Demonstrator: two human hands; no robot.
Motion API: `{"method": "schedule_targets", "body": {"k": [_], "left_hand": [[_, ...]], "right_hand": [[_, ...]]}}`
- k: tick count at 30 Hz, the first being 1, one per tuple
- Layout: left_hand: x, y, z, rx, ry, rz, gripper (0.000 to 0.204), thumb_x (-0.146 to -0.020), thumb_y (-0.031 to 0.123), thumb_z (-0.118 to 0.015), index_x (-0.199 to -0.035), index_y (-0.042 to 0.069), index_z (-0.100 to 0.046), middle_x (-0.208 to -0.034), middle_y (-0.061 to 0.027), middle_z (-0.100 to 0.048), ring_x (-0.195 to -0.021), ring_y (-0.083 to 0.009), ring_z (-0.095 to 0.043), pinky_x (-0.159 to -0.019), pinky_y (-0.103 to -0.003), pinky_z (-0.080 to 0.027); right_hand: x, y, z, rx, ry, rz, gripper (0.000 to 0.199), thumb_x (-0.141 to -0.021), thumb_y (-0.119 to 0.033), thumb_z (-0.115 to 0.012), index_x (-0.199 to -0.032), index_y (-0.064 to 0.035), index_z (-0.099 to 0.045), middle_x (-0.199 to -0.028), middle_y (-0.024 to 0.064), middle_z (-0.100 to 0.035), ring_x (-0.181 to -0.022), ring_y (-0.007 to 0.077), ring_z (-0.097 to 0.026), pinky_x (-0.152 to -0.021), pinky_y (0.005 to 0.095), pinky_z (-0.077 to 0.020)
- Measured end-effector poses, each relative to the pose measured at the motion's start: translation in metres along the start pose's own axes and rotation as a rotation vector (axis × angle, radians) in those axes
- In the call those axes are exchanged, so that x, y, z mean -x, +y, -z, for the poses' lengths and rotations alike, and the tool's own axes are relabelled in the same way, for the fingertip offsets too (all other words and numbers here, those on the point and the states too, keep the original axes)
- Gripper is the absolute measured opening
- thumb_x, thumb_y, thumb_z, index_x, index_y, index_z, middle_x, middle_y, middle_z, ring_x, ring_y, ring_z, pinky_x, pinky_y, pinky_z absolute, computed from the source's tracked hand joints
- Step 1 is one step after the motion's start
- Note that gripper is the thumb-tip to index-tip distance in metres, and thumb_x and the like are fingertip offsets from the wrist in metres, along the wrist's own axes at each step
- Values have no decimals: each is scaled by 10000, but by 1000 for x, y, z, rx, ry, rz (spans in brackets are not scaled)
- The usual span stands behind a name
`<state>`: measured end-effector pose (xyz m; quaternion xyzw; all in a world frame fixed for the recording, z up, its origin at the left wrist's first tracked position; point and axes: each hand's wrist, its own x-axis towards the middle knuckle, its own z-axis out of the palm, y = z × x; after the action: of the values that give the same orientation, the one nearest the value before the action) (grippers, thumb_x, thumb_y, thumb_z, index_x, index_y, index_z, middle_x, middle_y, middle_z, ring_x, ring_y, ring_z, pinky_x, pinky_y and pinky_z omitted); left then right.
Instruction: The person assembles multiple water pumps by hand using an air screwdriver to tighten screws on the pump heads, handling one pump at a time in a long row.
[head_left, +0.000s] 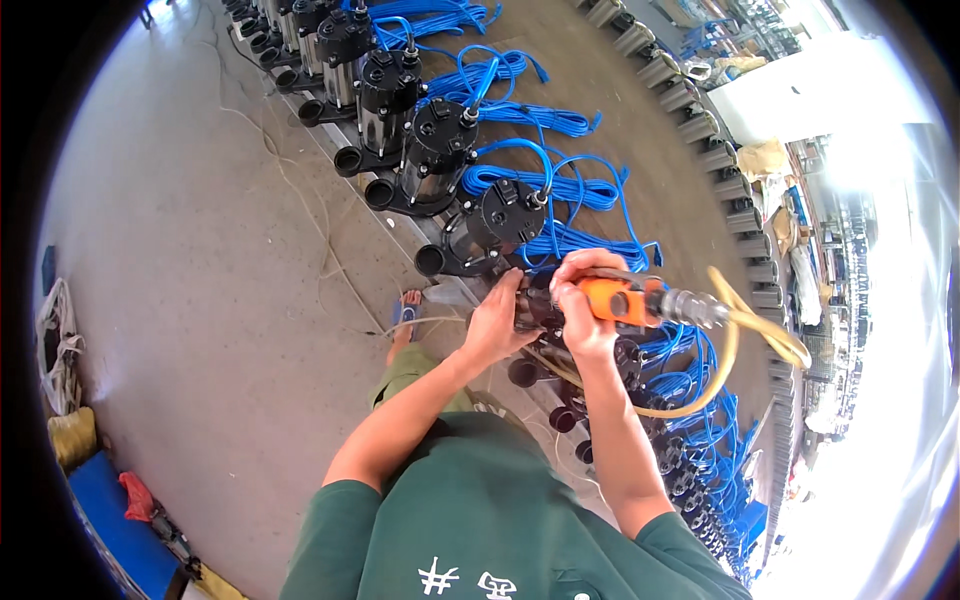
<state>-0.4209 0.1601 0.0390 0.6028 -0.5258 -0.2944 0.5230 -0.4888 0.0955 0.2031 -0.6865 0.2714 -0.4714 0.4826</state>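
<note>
The right hand [585, 300] is wrapped around an orange power driver [625, 300], its fingers curled tight about the body so the tool points left, toward the pump [535, 310] directly in front of the person. A yellowish hose [745, 325] runs from the right end of the tool and loops down to the right; held this way, the hose trails clear of the work. The left hand [495, 325] lies against the left side of that same pump, fingers spread and pressed flat on its dark housing, which looks like a bracing hold to keep the pump from turning or sliding under the tool. The pump itself is largely hidden between the two hands, so where the tool's tip meets it cannot be told.

That pump stands in a long row of like pumps [440, 150], black-topped with shiny metal bodies, running from far left to near right on the concrete floor [200, 250]. Each has its side outlet facing left and a blue cable [560, 185] coiled on its right, so the cables stay out of the way on one side. A second row of grey cylinders [720, 160] runs along the far right. The person's sandalled foot [405, 315] rests just left of the row, close to the pump in hand. At the near left lie a blue crate [110, 510] and a yellow sack [70, 435].
</note>
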Motion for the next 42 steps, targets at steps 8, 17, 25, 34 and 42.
{"method": "schedule_targets", "body": {"k": [8, 17, 25, 34, 42], "left_hand": [[-8, 2, 11, -11, -40, -50, 1074, -605, 210, -924, -1463, -10, -315, -1341, -211, -533, -1160, -413, -580, -987, -446, -494], [-39, -24, 13, 290, -285, -18, 1140, -533, 194, -946, -1494, 67, -346, -1372, -181, -552, -1178, -319, -614, -985, -395, -519], [-39, -11, 13, 172, -246, -67, 1088, -543, 166, -930, -1465, 39, -364, -1350, -193, -558, -1192, -340, -600, -1010, -413, -493], [-24, 52, 14, -38, -126, -81, 985, -661, 263, -896, -1440, -62, -388, -1234, -270, -612, -1050, -423, -656, -900, -456, -537], [10, 70, 16, -132, 15, -316, 840, -769, 116, -814, -1427, -77, -329, -1342, -262, -487, -1249, -399, -487, -1056, -484, -383]], "right_hand": [[-30, -9, 15, -152, 130, 2, 331, -779, 55, -536, -1110, 44, -551, -943, 141, -623, -656, 150, -566, -650, 297, -515], [-55, 23, 23, 127, 261, -77, 272, -799, 51, -560, -1067, 7, -537, -862, 98, -614, -681, 158, -598, -634, 284, -523], [-36, -41, 48, -67, 346, 58, 378, -743, 42, -549, -1121, 40, -546, -900, 146, -620, -622, 153, -559, -594, 306, -499], [9, -31, 93, -19, 628, 33, 265, -770, 51, -619, -1030, 1, -621, -893, 53, -648, -792, 114, -631, -718, 274, -526], [5, -5, 93, 61, 463, 123, 147, -717, -16, -642, -864, -11, -648, -735, 44, -672, -657, 113, -637, -632, 280, -523]]}}
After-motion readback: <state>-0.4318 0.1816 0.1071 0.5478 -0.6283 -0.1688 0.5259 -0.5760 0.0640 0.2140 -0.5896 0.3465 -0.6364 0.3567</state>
